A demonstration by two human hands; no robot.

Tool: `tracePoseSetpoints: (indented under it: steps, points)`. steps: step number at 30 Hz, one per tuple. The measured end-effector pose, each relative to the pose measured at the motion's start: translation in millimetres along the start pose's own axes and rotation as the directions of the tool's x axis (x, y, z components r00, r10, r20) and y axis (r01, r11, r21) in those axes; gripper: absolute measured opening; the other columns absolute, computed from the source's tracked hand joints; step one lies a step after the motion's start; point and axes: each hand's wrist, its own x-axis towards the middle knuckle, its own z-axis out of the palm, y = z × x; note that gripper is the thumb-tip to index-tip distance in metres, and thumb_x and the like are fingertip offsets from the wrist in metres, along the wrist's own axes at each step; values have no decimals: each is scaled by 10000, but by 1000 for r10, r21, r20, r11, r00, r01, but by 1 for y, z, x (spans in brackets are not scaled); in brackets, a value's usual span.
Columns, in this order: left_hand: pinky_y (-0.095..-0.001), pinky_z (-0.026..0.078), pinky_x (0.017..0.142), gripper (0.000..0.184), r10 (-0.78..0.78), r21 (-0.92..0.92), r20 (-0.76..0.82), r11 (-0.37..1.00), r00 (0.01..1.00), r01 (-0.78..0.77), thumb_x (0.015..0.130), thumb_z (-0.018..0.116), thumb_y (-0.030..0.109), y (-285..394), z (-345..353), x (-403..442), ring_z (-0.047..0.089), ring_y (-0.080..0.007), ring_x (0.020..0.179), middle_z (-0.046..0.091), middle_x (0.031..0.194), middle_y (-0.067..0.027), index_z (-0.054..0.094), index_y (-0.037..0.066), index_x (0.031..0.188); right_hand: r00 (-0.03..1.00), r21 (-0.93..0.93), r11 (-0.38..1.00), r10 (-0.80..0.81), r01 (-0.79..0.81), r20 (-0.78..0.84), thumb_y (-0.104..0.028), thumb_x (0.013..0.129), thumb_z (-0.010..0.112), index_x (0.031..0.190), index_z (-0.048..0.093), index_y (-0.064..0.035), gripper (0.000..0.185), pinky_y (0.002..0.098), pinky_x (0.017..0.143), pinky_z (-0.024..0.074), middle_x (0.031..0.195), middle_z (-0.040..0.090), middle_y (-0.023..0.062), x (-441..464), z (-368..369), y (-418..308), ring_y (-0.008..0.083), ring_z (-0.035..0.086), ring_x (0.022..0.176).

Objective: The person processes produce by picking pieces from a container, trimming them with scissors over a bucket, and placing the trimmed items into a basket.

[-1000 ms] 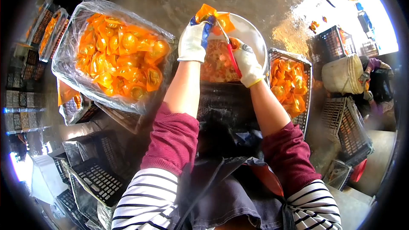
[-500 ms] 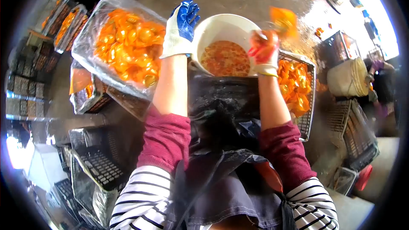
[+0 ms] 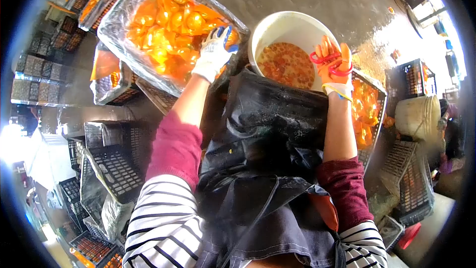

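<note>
Our right hand (image 3: 336,64) holds the red scissors (image 3: 341,73) by their loops, over the right rim of the bucket (image 3: 270,27); our left hand (image 3: 214,49), fingers apart, is at the orange packets (image 3: 173,20) in the lined crate (image 3: 111,30) left of the bucket; these look light, soft and slippery, perhaps easily torn; we would pinch the loose wrapper edges rather than squeeze the rounded middles.

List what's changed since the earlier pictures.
The left hand has let go of an orange packet and moved left from the bucket to the packets in the plastic-lined crate. The right hand swung a packet toward the other crate, let it go and is back by the bucket. It still holds the scissors; the bucket still stands between the crates.
</note>
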Motion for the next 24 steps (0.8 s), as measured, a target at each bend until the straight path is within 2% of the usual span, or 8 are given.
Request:
tracePoseSetpoints:
  steps: [4,8,13,15,17,18,20,24]
  points:
    - [-480,210,1133,694,-121,120,206,988,971,98,846,585,244,-16,41,47,203,-308,1413,201,1542,-97,277,166,1463,989,-112,993,26,-42,-143,-312,928,558,1184,524,60,453,420,986,457,1191,593,180,-9,16,-1,282,568,1109]
    - [-374,408,1028,522,-191,275,304,956,933,106,832,571,194,3,22,67,455,-267,1266,429,1423,-64,467,182,1343,984,-240,968,34,-76,-174,-311,946,531,1189,523,54,438,398,995,446,1206,583,179,-18,29,-5,280,552,1139]
    - [-381,472,904,511,-158,-270,102,946,982,180,782,694,260,-30,11,55,584,-303,1104,622,1173,-148,556,119,1253,997,-265,962,55,-67,-54,-311,943,538,1177,525,48,429,395,1015,427,1221,567,197,-17,26,-6,297,537,1161]
    - [-328,491,898,418,-335,-687,55,671,941,279,870,643,215,-23,-23,33,594,-256,1069,625,1140,-107,552,31,1234,999,-285,957,47,-50,-16,-302,923,568,1180,515,38,429,405,1010,427,1204,563,193,-20,28,0,312,535,1160]
    - [-388,485,949,411,-424,-921,269,-375,865,103,916,584,217,-26,-37,10,547,-286,1141,566,1238,-106,510,38,1278,998,-279,958,60,-67,-33,-259,810,682,1234,469,17,548,421,1016,417,1219,536,164,-13,14,0,330,513,1184]
    - [-488,441,1003,425,-387,-840,285,-542,877,34,947,521,244,-27,-46,3,479,-302,1217,493,1333,-117,458,58,1323,993,-240,965,85,-102,-80,-223,715,766,1282,433,6,697,428,1031,402,1252,511,142,-9,10,-1,338,491,1210]
    - [-576,375,1024,531,-368,-809,218,-586,904,-43,937,477,417,-39,-52,-12,414,-324,1276,462,1383,-96,416,108,1365,967,-362,932,62,32,246,-145,513,819,1354,356,-1,971,430,1063,366,1304,466,120,-12,-4,-1,344,442,1263]
    - [-585,388,1001,572,-254,-654,110,-746,961,-122,924,467,490,-54,-72,-38,411,-347,1269,424,1416,-88,399,150,1379,959,-333,943,87,9,271,-156,505,836,1380,341,-30,1013,446,1079,337,1327,444,118,-7,-21,0,363,397,1301]
